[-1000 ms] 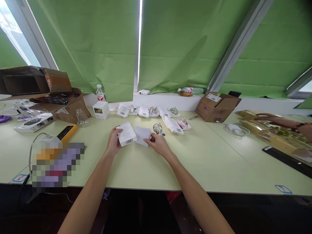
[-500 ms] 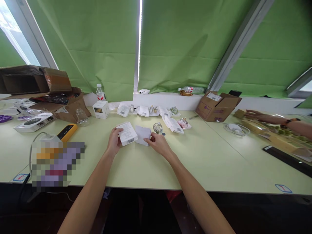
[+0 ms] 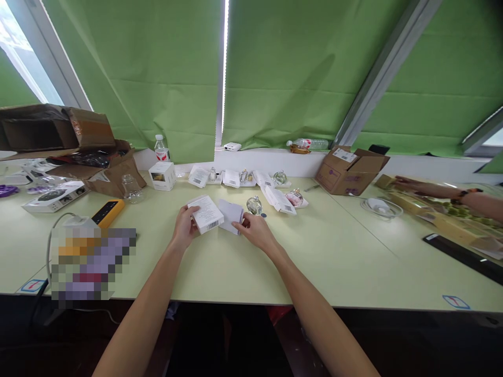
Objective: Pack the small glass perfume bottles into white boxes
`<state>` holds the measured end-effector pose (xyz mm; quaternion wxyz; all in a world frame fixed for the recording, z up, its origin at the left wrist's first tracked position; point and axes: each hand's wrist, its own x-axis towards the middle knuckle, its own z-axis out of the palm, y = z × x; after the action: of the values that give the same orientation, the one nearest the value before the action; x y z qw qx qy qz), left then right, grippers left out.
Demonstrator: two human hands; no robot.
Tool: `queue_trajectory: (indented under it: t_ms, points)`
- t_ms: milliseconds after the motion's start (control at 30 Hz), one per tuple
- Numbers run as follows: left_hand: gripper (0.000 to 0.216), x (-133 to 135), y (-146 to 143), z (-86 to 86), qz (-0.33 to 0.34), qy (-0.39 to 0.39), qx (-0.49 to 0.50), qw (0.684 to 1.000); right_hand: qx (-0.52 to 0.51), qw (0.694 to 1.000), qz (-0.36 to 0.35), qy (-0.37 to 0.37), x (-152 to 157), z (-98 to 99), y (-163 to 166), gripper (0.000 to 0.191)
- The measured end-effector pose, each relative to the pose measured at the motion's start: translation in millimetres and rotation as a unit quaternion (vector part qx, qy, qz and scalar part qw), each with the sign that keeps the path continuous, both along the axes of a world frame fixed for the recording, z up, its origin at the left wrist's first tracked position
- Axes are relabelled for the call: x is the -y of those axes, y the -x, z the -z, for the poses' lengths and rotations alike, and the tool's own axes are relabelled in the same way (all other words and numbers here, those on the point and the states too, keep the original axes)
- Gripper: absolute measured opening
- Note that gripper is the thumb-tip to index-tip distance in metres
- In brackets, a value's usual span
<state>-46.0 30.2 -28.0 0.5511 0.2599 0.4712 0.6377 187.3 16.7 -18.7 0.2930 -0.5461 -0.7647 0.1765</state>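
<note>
My left hand (image 3: 184, 226) is closed around the left side of a small white printed box (image 3: 207, 213) with a barcode, tilted above the table. In my right hand (image 3: 254, 229), thumb and fingers pinch the lower right corner of a plain white insert (image 3: 231, 214). The insert's left edge lies against or behind the box's right side; I cannot tell which. Just beyond my right hand a round glass bottle (image 3: 254, 205) stands on the table, with a small dark disc (image 3: 263, 215) beside it.
Several opened white boxes (image 3: 278, 199) and bottles, including a pink one (image 3: 294, 198), line the back. Cartons stand left (image 3: 113, 173) and right (image 3: 348, 173). At left lies a yellow power strip (image 3: 108, 213). Another person's hand (image 3: 412, 184) reaches over boxes at far right.
The box has tilted slightly, and its right edge has come a little nearer the insert. The insert has turned slightly. The other person's arm at right has shifted a little.
</note>
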Motion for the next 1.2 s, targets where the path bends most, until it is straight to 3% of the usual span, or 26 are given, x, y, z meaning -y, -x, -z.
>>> queue_trajectory:
  t_ms: [267,567,867,1200]
  points:
    - [0.035,1.9,-2.1,-3.9,0.000,-0.003,-0.016,1.000,0.001,1.000,0.003,-0.006,-0.7,1.8,-1.1,0.030]
    - [0.039,-3.0,1.3,3.8,-0.015,-0.005,-0.034,0.999,-0.001,1.000,0.008,-0.017,-2.4,2.5,-0.5,0.027]
    - [0.057,-7.0,5.3,10.7,-0.048,-0.005,-0.053,0.997,0.002,0.999,0.018,-0.038,-2.4,1.5,-1.0,0.030]
    - [0.071,1.5,1.4,-0.8,-0.104,-0.008,-0.085,0.991,-0.013,0.998,0.040,-0.046,-2.7,0.8,-2.5,0.029]
